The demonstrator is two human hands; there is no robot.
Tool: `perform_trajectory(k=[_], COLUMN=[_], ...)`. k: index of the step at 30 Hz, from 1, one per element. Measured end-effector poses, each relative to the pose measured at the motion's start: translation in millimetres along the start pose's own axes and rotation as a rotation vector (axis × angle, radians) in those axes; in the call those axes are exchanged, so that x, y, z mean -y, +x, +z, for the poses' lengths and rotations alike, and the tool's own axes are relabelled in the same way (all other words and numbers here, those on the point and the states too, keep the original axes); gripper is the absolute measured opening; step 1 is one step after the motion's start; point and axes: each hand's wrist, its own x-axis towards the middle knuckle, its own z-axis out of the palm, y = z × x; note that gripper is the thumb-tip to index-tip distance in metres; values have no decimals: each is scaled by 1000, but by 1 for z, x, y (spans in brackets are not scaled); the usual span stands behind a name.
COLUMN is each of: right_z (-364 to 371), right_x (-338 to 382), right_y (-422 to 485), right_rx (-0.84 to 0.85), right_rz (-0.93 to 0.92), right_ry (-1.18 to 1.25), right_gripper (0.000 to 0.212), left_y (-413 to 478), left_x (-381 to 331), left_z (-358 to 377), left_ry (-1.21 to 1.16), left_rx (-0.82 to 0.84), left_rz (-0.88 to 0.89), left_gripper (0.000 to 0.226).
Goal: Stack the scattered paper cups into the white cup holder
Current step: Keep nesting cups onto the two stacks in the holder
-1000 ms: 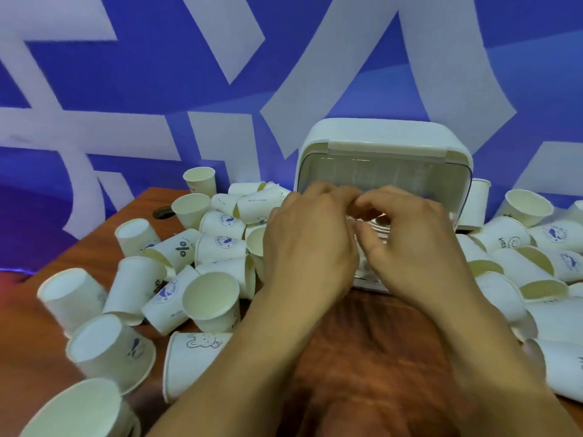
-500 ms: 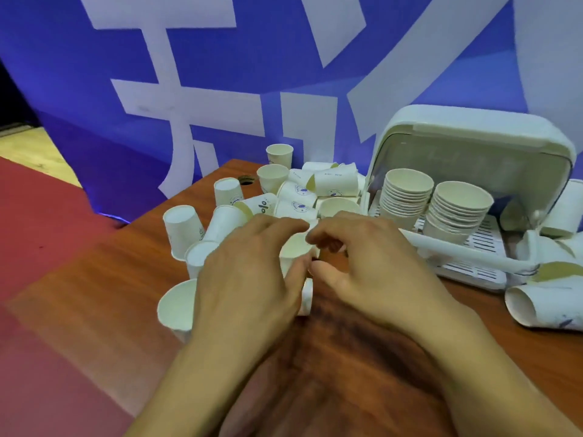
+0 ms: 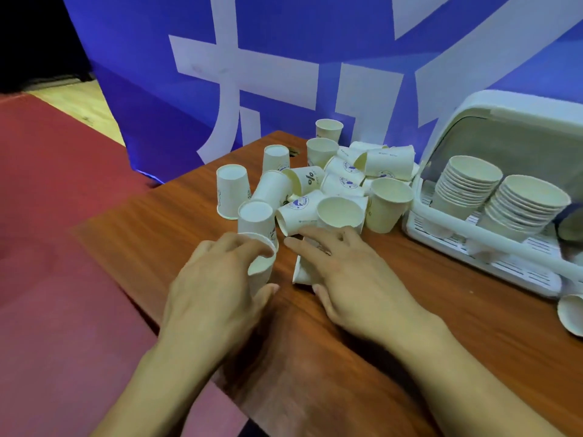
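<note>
Head view: two stacks (image 3: pixel 467 181), one cup (image 3: pixel 262 267) gripped.

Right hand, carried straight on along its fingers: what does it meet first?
Most likely the tipped paper cup, mouth facing the camera, just beyond the right hand; contact is unclear.
</note>
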Motion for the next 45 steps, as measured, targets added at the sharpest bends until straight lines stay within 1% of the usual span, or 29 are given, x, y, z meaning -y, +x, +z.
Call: perform_trajectory(k=[2, 3, 6, 8, 11, 12, 15, 16, 18, 23, 28, 31, 36, 40, 45], right_z=[1, 0, -8, -16, -36, -44, -69, -77, -89, -113, -126, -131, -135, -131, -124], right_x=[0, 0, -1, -1, -1, -1, -8, -13, -25, -62, -99, -120, -148, -159, -170], right_y=[1, 1, 0, -2, -5, -7, -13, -16, -22, -41, -59, -70, -82, -83, -83], right_rx=[-10, 4, 13, 21, 105, 109, 70, 51, -18, -302, -551, -655, -820, -950, -1044], right_rz=[13, 26, 60, 62, 57, 58, 64, 75, 102, 229, 404, 485, 608, 672, 756], right_ry=[-32, -32, -3, -16, -17, 3, 54, 68, 74, 39, 44, 44, 70, 80, 66], right_gripper=[67, 59, 28, 15, 13, 14, 16, 16, 15, 23, 22, 15, 9, 4, 3], left_y=[0, 0, 2, 3, 2, 2, 7, 10, 19, 51, 84, 97, 118, 132, 150], left_x=[0, -1, -4, -7, -11, -14, -25, -31, -47, -105, -169, -200, -236, -251, -255], left_z=[3, 4, 3, 2, -3, -5, -6, -7, -6, -7, 0, 7, 20, 29, 37], left_ry=[9, -2, -32, -36, -32, -43, -108, -127, -180, -271, -374, -427, -479, -547, -619], left_rx=[11, 5, -2, -4, -42, -63, -164, -201, -274, -408, -423, -424, -417, -416, -509], left_rz=[-9, -18, -46, -43, 9, 34, 168, 218, 311, 456, 604, 665, 701, 670, 650], left_gripper=[38, 32, 14, 15, 16, 16, 8, 10, 17, 10, 12, 11, 12, 12, 10])
